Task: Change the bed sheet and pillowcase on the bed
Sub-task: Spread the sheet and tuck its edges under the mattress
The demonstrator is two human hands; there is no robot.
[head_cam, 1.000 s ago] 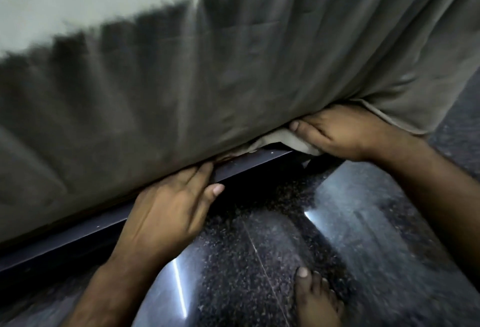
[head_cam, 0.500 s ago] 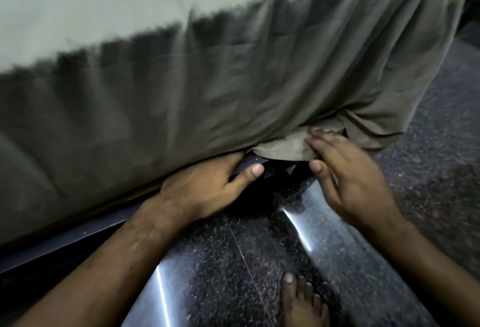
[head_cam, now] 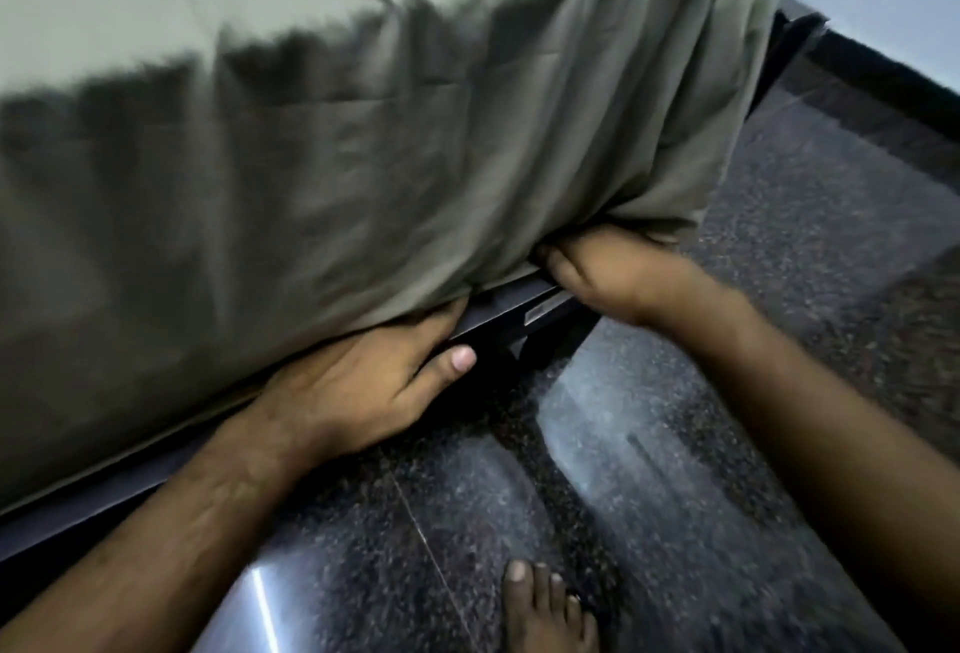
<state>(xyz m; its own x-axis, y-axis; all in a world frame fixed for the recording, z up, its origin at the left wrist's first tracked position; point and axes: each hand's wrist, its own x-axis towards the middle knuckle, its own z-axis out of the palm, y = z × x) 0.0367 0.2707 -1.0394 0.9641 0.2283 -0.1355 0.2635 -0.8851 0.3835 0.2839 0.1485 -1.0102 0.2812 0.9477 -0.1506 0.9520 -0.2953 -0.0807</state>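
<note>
Where the mattress side drops toward the dark frame, the bed sheet (head_cam: 363, 174) hangs as a grey-green cloth, pale and smooth on the top surface at the upper left, darker and pleated in long vertical folds down the side; the picture is blurred by motion, so finer weave or seams cannot be told. The sheet's lower edge meets the bed frame (head_cam: 498, 312), a dark rail that runs diagonally from the lower left to the corner at the right; at that corner the cloth gathers into a bunched, creased flap that hangs past the frame.

The left hand (head_cam: 353, 387) lies against the rail with its fingers pushed up under the sheet's lower edge and out of sight; the thumb sticks out free below the rail, so whether the fingers grip the cloth cannot be told. The right hand (head_cam: 608, 270) is at the corner, its fingers curled up into the bunched cloth and holding it from beneath.

Below lies a polished dark speckled floor (head_cam: 649, 444) with bright streaks of reflected light; 1 bare foot (head_cam: 545, 611) stands on it at the bottom edge.
</note>
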